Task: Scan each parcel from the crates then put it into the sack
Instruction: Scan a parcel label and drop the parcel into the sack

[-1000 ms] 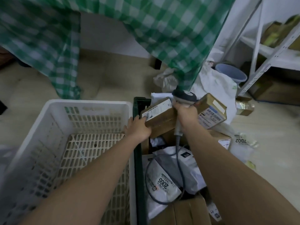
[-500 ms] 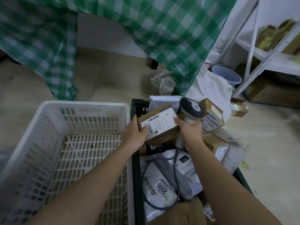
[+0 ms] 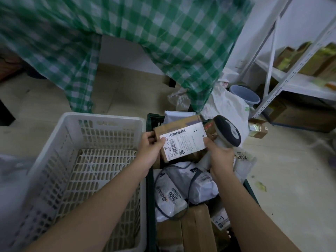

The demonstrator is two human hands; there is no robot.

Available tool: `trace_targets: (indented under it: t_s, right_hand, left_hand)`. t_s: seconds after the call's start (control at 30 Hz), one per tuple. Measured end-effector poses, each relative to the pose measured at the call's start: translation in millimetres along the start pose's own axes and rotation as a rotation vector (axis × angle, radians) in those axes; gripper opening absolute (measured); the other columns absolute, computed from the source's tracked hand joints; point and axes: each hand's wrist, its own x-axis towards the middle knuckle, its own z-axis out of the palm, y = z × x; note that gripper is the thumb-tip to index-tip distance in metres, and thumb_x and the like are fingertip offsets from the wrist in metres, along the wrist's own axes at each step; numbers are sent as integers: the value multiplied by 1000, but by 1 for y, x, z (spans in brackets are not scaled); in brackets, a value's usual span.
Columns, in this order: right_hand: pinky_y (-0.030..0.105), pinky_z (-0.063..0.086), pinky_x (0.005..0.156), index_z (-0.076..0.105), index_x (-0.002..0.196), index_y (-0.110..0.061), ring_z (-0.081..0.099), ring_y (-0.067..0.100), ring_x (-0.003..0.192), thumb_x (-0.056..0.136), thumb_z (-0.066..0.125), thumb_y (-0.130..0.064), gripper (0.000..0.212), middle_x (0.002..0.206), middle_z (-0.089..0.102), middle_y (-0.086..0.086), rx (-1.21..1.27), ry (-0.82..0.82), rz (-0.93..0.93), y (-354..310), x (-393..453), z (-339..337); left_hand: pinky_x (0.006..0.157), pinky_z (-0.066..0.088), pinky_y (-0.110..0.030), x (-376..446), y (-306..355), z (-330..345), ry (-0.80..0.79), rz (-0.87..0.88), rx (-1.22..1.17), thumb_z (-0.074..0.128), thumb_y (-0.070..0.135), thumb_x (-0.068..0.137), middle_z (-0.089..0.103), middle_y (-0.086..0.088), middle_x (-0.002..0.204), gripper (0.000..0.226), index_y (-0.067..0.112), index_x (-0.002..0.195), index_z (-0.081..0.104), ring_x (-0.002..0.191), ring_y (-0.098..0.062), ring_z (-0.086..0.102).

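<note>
My left hand (image 3: 149, 149) grips a small cardboard parcel (image 3: 181, 139) by its left edge, its white barcode label turned up towards me. My right hand (image 3: 219, 154) grips the handle of a grey barcode scanner (image 3: 228, 130), and its thumb touches the parcel's right edge. The scanner's head sits to the right of the parcel and its dark cable (image 3: 189, 190) loops down over the parcels below. Both hands hover over a dark green crate (image 3: 151, 197) holding white mailer bags (image 3: 171, 197) and cardboard boxes (image 3: 189, 230). A white sack (image 3: 229, 106) lies behind the crate.
A white slotted plastic crate (image 3: 54, 146) stands to the left, nothing in it. A green checked cloth (image 3: 163, 42) hangs over the far side. At the right stand a white metal shelf rack (image 3: 294, 73) with boxes, a blue bucket (image 3: 244, 94), and loose parcels (image 3: 258, 127) on the floor.
The parcel has been lifted and tilted so its label faces up. The scanner has moved from over the parcel to its right side. The view has dipped towards the crates.
</note>
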Motion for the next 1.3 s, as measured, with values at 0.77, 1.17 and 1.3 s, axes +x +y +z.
trace_targets:
  t_s: [0.77, 1.17, 1.3]
  right_hand:
    - [10, 49, 69, 65, 104, -9, 62, 6, 86, 82, 73, -7, 23, 93, 67, -4, -147, -437, -22, -35, -233, 46]
    - [23, 48, 68, 62, 105, -3, 63, 19, 86, 78, 77, -5, 30, 97, 67, 7, -367, -493, 139, 16, -240, 67]
    - [24, 49, 66, 61, 103, -3, 63, 16, 79, 78, 76, -7, 30, 94, 68, 7, -445, -486, 150, 27, -239, 68]
  left_hand:
    - [78, 48, -10, -212, 79, -199, -80, 182, 621, 68, 24, 87, 52, 9, 128, 65, 42, 142, 38, 104, -6, 56]
    - [92, 50, -38, -190, 35, -203, 35, -94, 477, 72, 53, 78, 56, 5, 112, 55, 24, 118, 48, 100, -15, 59]
    - [92, 47, -37, -191, 28, -199, 28, -120, 525, 55, 87, 59, 60, 3, 113, 77, 26, 106, 53, 102, -15, 58]
